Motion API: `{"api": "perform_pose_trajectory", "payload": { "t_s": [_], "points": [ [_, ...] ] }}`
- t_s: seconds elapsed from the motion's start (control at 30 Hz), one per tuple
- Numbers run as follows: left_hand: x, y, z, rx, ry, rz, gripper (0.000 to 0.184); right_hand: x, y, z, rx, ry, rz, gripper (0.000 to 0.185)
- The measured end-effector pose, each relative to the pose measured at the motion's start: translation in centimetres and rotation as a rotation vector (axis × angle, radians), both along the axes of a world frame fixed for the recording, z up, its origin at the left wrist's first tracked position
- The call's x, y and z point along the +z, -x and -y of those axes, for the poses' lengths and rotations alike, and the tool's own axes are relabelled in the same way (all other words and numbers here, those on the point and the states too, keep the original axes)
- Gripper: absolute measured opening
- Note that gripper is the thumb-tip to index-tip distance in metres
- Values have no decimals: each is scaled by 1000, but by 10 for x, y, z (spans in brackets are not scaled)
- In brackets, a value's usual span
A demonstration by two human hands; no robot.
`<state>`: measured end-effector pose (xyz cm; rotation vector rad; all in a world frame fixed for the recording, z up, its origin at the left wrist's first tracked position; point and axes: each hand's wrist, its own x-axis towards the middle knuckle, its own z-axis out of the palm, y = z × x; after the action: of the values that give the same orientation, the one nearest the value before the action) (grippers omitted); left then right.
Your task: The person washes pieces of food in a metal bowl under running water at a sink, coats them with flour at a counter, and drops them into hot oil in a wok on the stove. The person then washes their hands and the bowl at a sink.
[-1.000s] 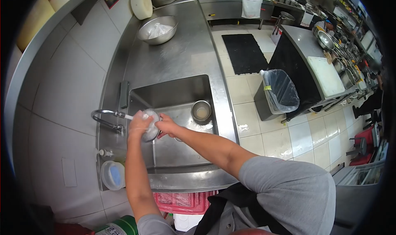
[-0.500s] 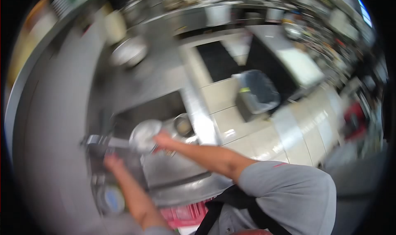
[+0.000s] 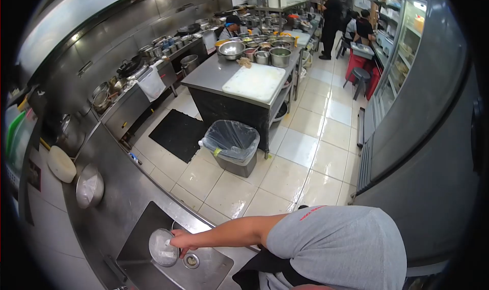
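Note:
My right hand (image 3: 182, 240) reaches into the steel sink (image 3: 211, 272) with its fingers closed on the rim of a round metal bowl (image 3: 162, 249). Something pale and shiny shows in the bowl, but I cannot make out what it is. Just right of the bowl is the sink's round drain (image 3: 191, 261). Part of another rounded rim peeks out behind my right hand. My left hand is out of view.
A second metal bowl (image 3: 89, 186) stands on the steel counter to the left, near a white board (image 3: 62, 164). Across the tiled floor are a lined bin (image 3: 232, 146) and a prep table with a white cutting board (image 3: 254, 83). A tall fridge (image 3: 407, 137) lines the right; several people are farther back.
My view has swung up and to the right, bringing the kitchen aisle and fridge in. My left hand has left the view. My right hand still grips the bowl, over the sink.

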<state>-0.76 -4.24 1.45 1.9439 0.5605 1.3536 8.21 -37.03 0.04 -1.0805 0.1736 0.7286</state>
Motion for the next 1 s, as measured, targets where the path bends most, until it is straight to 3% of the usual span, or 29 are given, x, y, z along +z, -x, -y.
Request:
{"api": "perform_pose_trajectory", "payload": {
  "t_s": [0.07, 0.1, 0.13, 0.17, 0.2, 0.27, 0.33, 0.47, 0.57, 0.63, 0.67, 0.73, 0.77, 0.83, 0.87, 0.93, 1.0],
  "points": [
    [-8, -14, 46, -306, -16, -68, 30, -1, 3, 9, 12, 8, 17, 52],
    [-17, -22, 73, -487, 70, -166, 38, -6, 4, 8, 12, 43, 15, 52],
    [5, -16, 117, -594, 50, -429, 49, -9, 3, 11, 12, 88, 24, 52],
    [34, -6, 159, -619, -175, -686, 54, -10, 6, 15, 9, 91, 32, 52],
    [1, -15, 157, -789, -147, -613, 62, -10, 10, 20, 6, 118, 34, 53],
    [-7, -21, 177, -792, -309, -723, 70, -12, 13, 30, 28, 199, 92, 55],
    [-2, -20, 195, -793, -466, -1077, 79, -19, 16, 38, 41, 262, 87, 53],
    [-1, -29, 229, -765, -616, -1192, 84, -16, 23, 60, 18, 257, 50, 50],
    [-17, -41, 241, -842, -509, -1091, 85, 3, 15, 70, 75, 337, 151, 49],
    [-35, -44, 235, -788, -542, -770, 77, 26, 11, 67, 156, 513, 433, 52],
    [-36, -47, 237, -790, -546, -767, 77, 31, 7, 61, 152, 513, 435, 52],
    [-38, -52, 241, -958, 352, -572, 53, 39, -1, 43, 179, 767, 1073, 52],
    [-19, -49, 263, -996, 345, -261, 43, 39, 2, 25, 179, 769, 1072, 52],
    [-3, -53, 273, -927, 502, -91, 44, 42, 14, -8, -178, 1091, 1400, 53],
    [2, -53, 272, -897, 563, -58, 45, 56, 21, -9, -176, 1093, 1401, 53],
    [6, -53, 269, -847, 661, 7, 46, 82, 31, -8, 42, 1553, 1663, 54],
    [5, -55, 265, -817, 710, 37, 47, 93, 33, -11, 74, 1581, 1650, 54]
  ]
}}
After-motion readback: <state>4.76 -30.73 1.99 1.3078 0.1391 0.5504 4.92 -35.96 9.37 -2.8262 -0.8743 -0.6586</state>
